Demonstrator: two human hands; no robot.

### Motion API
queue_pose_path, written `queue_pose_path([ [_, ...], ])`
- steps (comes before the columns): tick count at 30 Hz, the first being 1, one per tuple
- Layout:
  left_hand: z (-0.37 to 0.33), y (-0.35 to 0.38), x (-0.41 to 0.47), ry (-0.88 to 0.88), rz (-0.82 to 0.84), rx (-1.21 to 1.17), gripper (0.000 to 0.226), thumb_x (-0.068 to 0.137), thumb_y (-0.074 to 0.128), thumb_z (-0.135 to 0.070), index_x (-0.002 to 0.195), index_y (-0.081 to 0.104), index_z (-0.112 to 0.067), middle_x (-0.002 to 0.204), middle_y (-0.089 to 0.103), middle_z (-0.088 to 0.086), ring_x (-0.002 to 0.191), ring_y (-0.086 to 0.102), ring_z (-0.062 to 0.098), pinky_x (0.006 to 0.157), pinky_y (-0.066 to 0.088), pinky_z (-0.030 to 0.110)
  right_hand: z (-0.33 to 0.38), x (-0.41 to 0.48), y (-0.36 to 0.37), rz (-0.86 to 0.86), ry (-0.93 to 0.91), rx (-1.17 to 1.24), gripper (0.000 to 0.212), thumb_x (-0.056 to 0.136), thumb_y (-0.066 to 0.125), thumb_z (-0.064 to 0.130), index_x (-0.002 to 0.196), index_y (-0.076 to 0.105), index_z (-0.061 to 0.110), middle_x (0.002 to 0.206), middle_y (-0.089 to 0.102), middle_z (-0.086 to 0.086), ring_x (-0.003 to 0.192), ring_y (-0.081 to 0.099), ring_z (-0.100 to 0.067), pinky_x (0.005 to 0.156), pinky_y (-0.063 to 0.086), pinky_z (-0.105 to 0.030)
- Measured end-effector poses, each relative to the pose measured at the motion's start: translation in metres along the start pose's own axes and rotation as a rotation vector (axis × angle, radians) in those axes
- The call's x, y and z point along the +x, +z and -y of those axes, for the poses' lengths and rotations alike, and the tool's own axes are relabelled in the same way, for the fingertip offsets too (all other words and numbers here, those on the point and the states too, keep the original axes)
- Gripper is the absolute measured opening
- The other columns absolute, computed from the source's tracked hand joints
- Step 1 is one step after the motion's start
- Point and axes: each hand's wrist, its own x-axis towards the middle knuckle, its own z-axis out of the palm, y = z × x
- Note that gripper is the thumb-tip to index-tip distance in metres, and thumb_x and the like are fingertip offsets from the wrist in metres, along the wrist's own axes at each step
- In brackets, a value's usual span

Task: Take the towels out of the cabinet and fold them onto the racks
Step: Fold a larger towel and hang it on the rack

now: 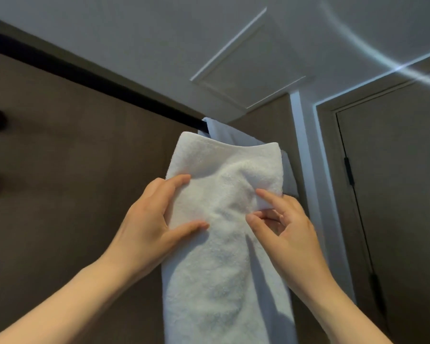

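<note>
A white towel [224, 256] hangs folded over the far end of a black rail [90, 79] and drops straight down past the bottom of the view. My left hand [149, 219] holds its left edge, forefinger and thumb lying on the front; the other fingers are hidden. My right hand [283, 227] pinches a fold at the towel's right edge between thumb and forefinger. A second white towel [221, 131] hangs on the rail just behind the first and is mostly hidden by it.
The brown wall [60, 182] lies behind the rail. On the right stand a white door frame [305, 155] and a dark door [395, 194] with black hinges. Overhead, the ceiling has a square access panel [251, 63].
</note>
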Motion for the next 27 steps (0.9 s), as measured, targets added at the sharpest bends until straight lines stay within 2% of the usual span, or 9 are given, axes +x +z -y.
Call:
queue_pose_path([
  [3,0.008,-0.013,0.015,0.025,-0.022,0.066,0.080,0.066,0.070,-0.063,0.135,0.049,-0.027,0.096,0.043,-0.033,0.086,0.048,-0.013,0.073,0.033,0.001,0.000,0.024,0.014,0.018,-0.052,0.030,0.044,0.089,0.069,0.024,0.129,0.055,0.037,0.117,0.051,0.011,0.098,0.061,0.006,0.083,0.047,-0.005],
  [7,0.023,-0.029,0.038,0.033,-0.063,0.137,0.083,0.064,0.070,-0.062,0.136,0.049,-0.026,0.110,0.050,-0.018,0.100,0.050,-0.005,0.083,0.033,0.000,0.004,0.056,0.036,0.004,-0.121,0.063,0.044,0.089,0.068,0.021,0.131,0.057,0.031,0.117,0.053,0.007,0.095,0.061,0.007,0.080,0.047,-0.004],
  [9,0.030,-0.038,0.050,0.037,-0.081,0.172,0.084,0.064,0.069,-0.062,0.137,0.048,-0.026,0.118,0.051,-0.011,0.107,0.050,0.001,0.084,0.034,0.005,0.007,0.073,0.045,-0.021,-0.154,0.064,0.044,0.089,0.068,0.020,0.131,0.058,0.028,0.115,0.054,0.005,0.092,0.062,0.005,0.079,0.048,-0.006],
  [11,0.037,-0.048,0.062,0.047,-0.098,0.211,0.084,0.063,0.068,-0.064,0.137,0.047,-0.028,0.120,0.051,-0.010,0.109,0.050,0.003,0.086,0.036,0.016,0.010,0.089,0.055,-0.050,-0.194,0.030,0.044,0.089,0.068,0.022,0.132,0.059,0.028,0.110,0.054,0.005,0.084,0.060,0.001,0.077,0.047,-0.009],
  [14,0.045,-0.061,0.081,0.069,-0.125,0.273,0.085,0.064,0.068,-0.065,0.137,0.046,-0.028,0.123,0.050,-0.010,0.110,0.051,0.006,0.087,0.038,0.022,0.011,0.111,0.066,-0.085,-0.260,-0.042,0.046,0.088,0.069,0.027,0.133,0.059,0.028,0.104,0.051,0.009,0.073,0.050,-0.001,0.069,0.042,-0.011],
  [18,0.053,-0.069,0.105,0.088,-0.145,0.375,0.084,0.067,0.076,-0.055,0.139,0.046,-0.025,0.125,0.051,-0.005,0.111,0.053,0.014,0.087,0.040,0.025,0.009,0.137,0.080,-0.129,-0.275,-0.095,0.056,0.080,0.074,0.043,0.133,0.060,0.030,0.112,0.051,0.009,0.091,0.048,-0.006,0.085,0.043,-0.026],
  [21,0.054,-0.069,0.124,0.082,-0.162,0.451,0.087,0.065,0.075,-0.058,0.139,0.044,-0.026,0.120,0.050,-0.004,0.108,0.055,0.020,0.082,0.040,0.028,0.009,0.156,0.087,-0.170,-0.270,-0.122,0.065,0.071,0.077,0.056,0.130,0.061,0.035,0.118,0.053,0.006,0.110,0.053,-0.015,0.085,0.043,-0.031],
  [24,0.051,-0.069,0.144,0.093,-0.195,0.539,0.088,0.063,0.072,-0.062,0.139,0.044,-0.027,0.128,0.051,0.001,0.113,0.054,0.023,0.084,0.039,0.029,0.006,0.178,0.091,-0.190,-0.289,-0.115,0.071,0.069,0.078,0.058,0.132,0.060,0.032,0.132,0.053,0.000,0.126,0.041,-0.022,0.096,0.036,-0.032],
  [27,0.051,-0.070,0.163,0.086,-0.214,0.634,0.086,0.067,0.070,-0.063,0.140,0.042,-0.028,0.134,0.051,0.001,0.118,0.051,0.025,0.085,0.036,0.028,0.004,0.202,0.094,-0.159,-0.319,-0.074,0.074,0.069,0.078,0.058,0.134,0.060,0.028,0.132,0.053,-0.003,0.127,0.035,-0.024,0.107,0.034,-0.036],
])
